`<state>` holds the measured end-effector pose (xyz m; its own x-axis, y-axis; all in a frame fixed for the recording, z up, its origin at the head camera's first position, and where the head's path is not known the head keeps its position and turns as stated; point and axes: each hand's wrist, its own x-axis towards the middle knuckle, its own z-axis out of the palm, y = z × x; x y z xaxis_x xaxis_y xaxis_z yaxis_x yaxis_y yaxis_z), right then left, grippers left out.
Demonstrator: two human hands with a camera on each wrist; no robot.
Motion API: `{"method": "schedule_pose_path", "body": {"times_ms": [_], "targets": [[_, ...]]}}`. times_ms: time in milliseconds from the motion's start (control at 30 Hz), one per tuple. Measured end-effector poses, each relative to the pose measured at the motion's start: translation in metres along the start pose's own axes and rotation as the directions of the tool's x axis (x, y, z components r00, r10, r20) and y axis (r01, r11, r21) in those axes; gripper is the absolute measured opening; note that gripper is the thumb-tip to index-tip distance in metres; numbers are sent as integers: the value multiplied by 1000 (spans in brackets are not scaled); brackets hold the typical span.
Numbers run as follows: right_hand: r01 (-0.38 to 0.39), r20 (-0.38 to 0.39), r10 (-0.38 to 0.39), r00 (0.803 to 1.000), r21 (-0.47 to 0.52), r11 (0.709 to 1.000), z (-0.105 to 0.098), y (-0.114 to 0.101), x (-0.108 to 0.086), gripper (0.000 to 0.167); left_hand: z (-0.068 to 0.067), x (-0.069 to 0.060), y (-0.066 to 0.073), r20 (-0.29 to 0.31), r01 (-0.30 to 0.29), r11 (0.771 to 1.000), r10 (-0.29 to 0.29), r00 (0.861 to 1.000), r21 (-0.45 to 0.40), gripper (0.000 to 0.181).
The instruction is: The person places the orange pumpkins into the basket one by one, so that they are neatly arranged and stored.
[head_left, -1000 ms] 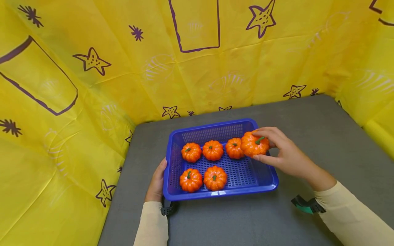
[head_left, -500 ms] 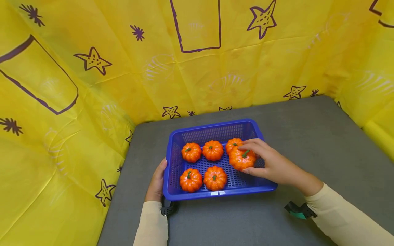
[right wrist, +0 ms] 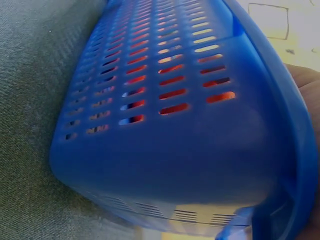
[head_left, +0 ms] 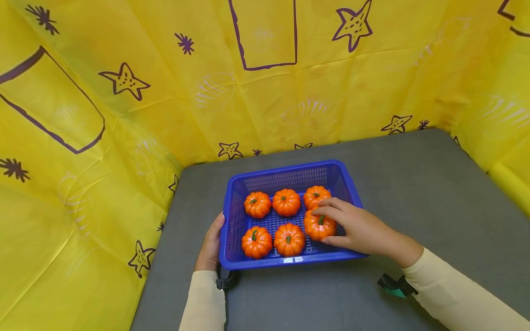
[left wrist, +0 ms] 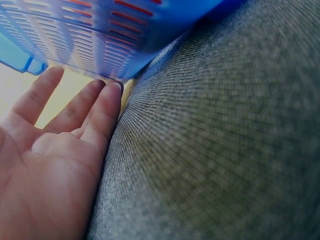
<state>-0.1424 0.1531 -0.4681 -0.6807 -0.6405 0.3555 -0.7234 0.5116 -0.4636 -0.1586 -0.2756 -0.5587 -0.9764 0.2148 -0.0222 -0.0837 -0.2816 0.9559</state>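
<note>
A blue plastic basket point(head_left: 290, 262) with slotted walls sits on the grey table. Inside it lie several small orange pumpkins in two rows, such as this front left pumpkin point(head_left: 256, 242). My right hand point(head_left: 356, 226) reaches over the basket's right side and holds a pumpkin point(head_left: 319, 226) with a green stem, its fingers and thumb on either side. That pumpkin is at the right end of the front row, before the back right pumpkin point(head_left: 315, 196). My left hand point(head_left: 210, 243) is at the basket's left side; in the left wrist view, its fingers point(left wrist: 102, 112) extend against the slotted wall.
A yellow sheet point(head_left: 265, 105) with dark starfish drawings stands behind the table and along both sides. The grey tabletop point(head_left: 418, 184) stretches right of the basket and in front of it. In the right wrist view, the basket's outer wall point(right wrist: 175, 150) fills most of the picture.
My right hand has moved left and towards the front with its pumpkin, from over the basket's right rim into the front row. The basket, left hand and other pumpkins look unmoved.
</note>
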Motion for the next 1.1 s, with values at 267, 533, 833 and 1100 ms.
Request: {"method": "schedule_pose_path", "body": {"times_ms": [267,533,833,1100], "targets": [[17,43,-14,999,-83,996,3,-1,1,55,-1,-1,2,-31,33,999,-32,999,31,64],[-47,111,64,992,-142,989,3,-6,3,52,-1,-1,2,-32,38,999,-37,999,31,65],[-64,183,98,978,-184,981,1,-7,6,55,1,-2,2,-28,21,1000,-21,999,13,64],[-67,169,100,981,-187,980,3,-7,6,53,3,-3,3,-40,35,999,-34,999,15,67]]}}
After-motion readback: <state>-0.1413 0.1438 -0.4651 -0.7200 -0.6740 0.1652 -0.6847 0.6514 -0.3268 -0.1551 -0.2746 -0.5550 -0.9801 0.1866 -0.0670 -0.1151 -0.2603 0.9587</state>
